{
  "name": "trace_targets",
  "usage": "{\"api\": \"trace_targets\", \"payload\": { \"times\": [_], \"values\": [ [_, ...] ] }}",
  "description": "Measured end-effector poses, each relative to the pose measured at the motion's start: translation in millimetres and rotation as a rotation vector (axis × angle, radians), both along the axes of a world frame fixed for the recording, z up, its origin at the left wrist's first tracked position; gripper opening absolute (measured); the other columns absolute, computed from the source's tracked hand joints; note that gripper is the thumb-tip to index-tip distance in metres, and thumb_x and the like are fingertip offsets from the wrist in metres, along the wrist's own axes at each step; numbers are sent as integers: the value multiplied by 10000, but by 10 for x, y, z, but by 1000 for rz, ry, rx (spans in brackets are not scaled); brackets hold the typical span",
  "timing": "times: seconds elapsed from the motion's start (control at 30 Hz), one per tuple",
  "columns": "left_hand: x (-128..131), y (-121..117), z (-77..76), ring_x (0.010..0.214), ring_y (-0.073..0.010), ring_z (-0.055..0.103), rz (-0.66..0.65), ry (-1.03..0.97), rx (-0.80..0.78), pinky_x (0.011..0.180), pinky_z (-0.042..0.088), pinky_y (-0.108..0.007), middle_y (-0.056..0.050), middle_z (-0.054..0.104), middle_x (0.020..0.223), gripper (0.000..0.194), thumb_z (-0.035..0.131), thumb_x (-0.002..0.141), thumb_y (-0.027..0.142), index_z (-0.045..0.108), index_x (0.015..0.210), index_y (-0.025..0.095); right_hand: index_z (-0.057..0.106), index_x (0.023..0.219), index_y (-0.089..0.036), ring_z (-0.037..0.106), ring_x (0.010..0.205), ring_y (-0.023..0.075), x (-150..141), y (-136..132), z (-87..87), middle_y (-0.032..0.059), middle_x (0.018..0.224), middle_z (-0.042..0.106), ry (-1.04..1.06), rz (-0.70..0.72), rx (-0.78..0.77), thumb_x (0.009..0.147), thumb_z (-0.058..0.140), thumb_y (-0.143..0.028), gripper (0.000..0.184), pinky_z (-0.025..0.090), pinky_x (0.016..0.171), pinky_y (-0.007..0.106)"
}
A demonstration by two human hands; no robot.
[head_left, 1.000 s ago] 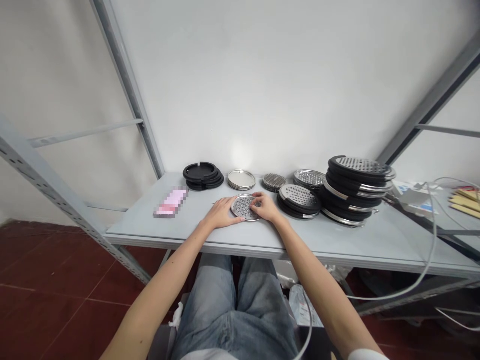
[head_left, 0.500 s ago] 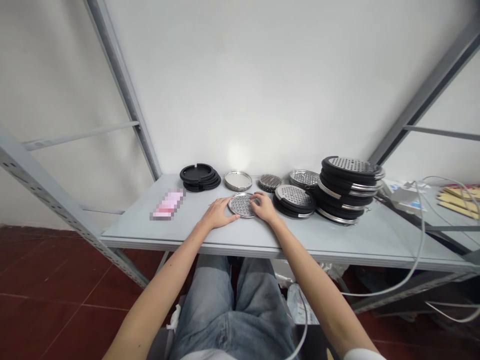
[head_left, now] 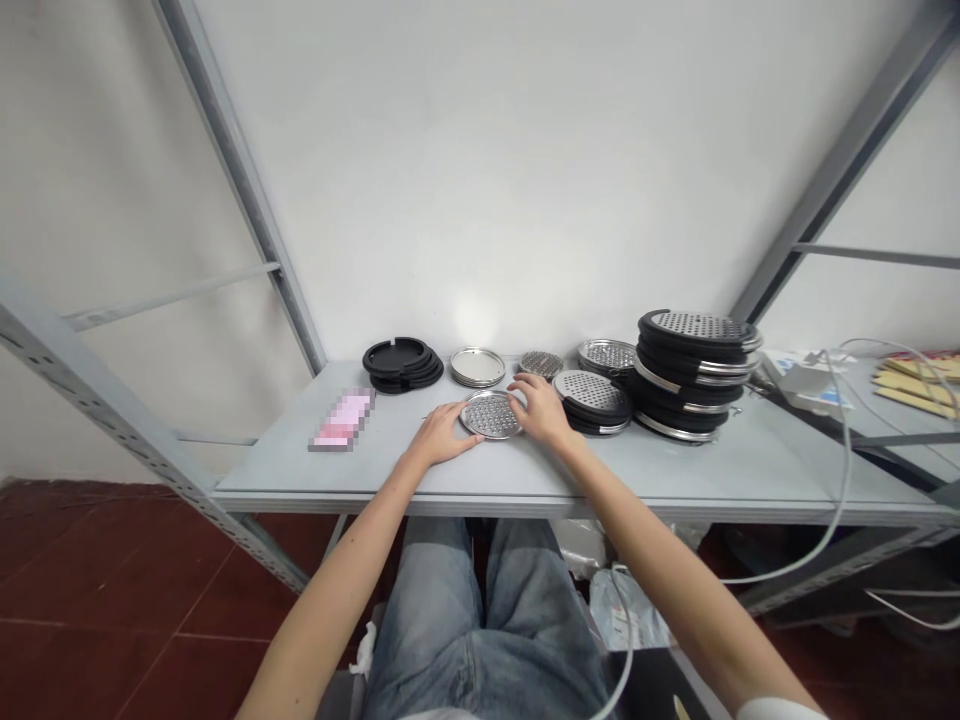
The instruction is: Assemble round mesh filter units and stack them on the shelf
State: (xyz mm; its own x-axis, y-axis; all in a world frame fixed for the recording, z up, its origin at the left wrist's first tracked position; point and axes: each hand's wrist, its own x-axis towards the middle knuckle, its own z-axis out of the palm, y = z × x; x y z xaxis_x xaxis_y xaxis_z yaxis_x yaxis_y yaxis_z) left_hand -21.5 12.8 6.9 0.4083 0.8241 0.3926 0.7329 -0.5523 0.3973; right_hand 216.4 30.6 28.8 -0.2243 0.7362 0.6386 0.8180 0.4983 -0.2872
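Observation:
A round perforated metal disc [head_left: 493, 414] with a shiny rim lies flat on the grey table between my hands. My left hand [head_left: 441, 436] grips its left side, the thumb along the front rim and the fingers at the left edge. At the right rim is my right hand [head_left: 543, 410], fingers bent and apart; it holds nothing that I can see. Behind the disc is a stack of plain metal plates [head_left: 478, 364], with a smaller perforated disc stack [head_left: 541, 364] beside it. Black rings with perforated inserts [head_left: 592, 392] lie just right of my right hand.
A tall stack of black-and-metal discs [head_left: 686, 395] stands to the right, near another perforated disc [head_left: 607, 355]. Black round trays [head_left: 401, 362] and a blurred pink item [head_left: 343, 420] are on the left. A white cable [head_left: 846, 470] hangs over the right front edge.
My right hand has shifted slightly right, its fingers moving from over the disc to its right rim. My left hand stays at the left side. The camera view has shifted slightly.

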Motion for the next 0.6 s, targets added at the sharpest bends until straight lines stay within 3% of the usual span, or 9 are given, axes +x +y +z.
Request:
{"api": "trace_targets", "payload": {
  "times": [0.1, 0.23, 0.4, 0.6],
  "values": [
    [-5, 0, 7, 1270, -299, 505, -12, 4, 7, 1085, 390, -430, -117, 557, 1380, 699, 666, 788, 531, 510, 1379, 193, 691, 1039, -153, 546, 1135, 279, 272, 175, 304, 135, 1202, 623, -69, -85, -3, 884, 508, -279, 270, 405, 1025, 404],
    [-14, 5, 0, 1260, -297, 518, -11, 4, 16, 1078, 405, -423, -113, 562, 1378, 706, 673, 782, 527, 514, 1387, 201, 654, 1144, -112, 554, 1142, 297, 751, 542, 552, 168, 1196, 632, -195, -343, -194, 893, 496, -320, 363, 414, 997, 385],
    [-15, 2, -5, 1262, -305, 517, 10, 31, 14, 1078, 403, -449, -112, 554, 1389, 677, 650, 799, 543, 527, 1382, 220, 624, 1209, -67, 509, 1232, 353, 1148, 842, 472, 248, 1305, 561, -377, -469, -554, 887, 518, -444, 507, 414, 994, 429],
    [-7, 7, 10, 1274, -294, 505, -29, 81, 28, 1078, 399, -463, -87, 545, 1407, 567, 584, 870, 504, 533, 1377, 257, 599, 1252, -32, 501, 1272, 351, 1203, 985, 366, 275, 1332, 546, -325, -508, -651, 929, 396, -574, 663, 403, 1021, 420]
  ]
}}
